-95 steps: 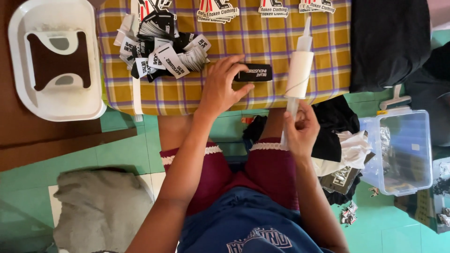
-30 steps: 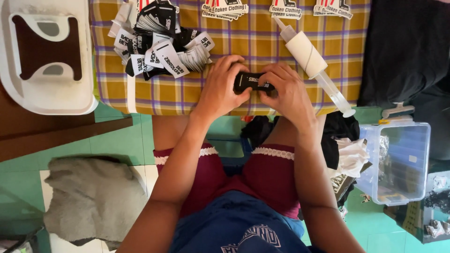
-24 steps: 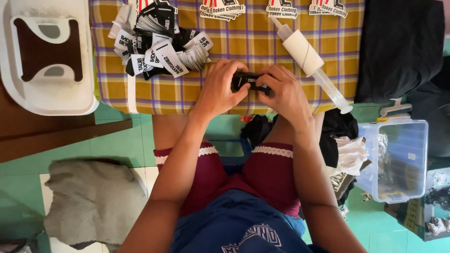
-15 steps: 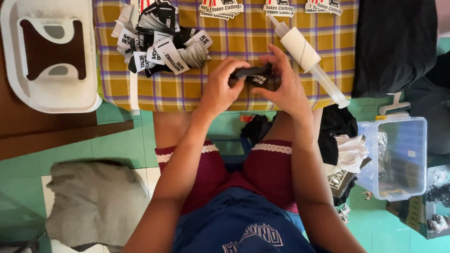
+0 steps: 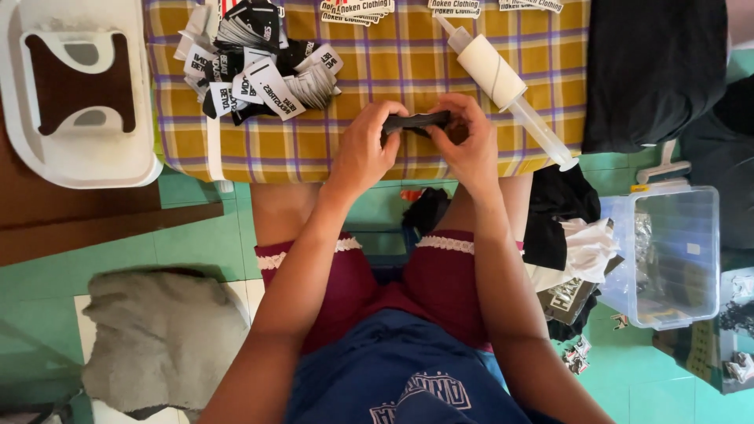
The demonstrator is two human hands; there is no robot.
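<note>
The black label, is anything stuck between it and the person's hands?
Nothing visible. The left hand and right hand both pinch the black label directly, above the checked cloth. The white roll lies just beside the right hand.

I see a green tiled floor [image 5: 196, 243] across the lower frame, with pale tiles at lower left. A yellow checked cloth [image 5: 393, 86] covers the work surface along the top centre. At upper left, a brown wooden surface [image 5: 47, 212] carries a white plastic tray [image 5: 149, 157]. A grey rag [image 5: 157, 338] lies lower left. A clear plastic bin [image 5: 675, 251] stands at right. Lighting is even and diffuse.
</note>
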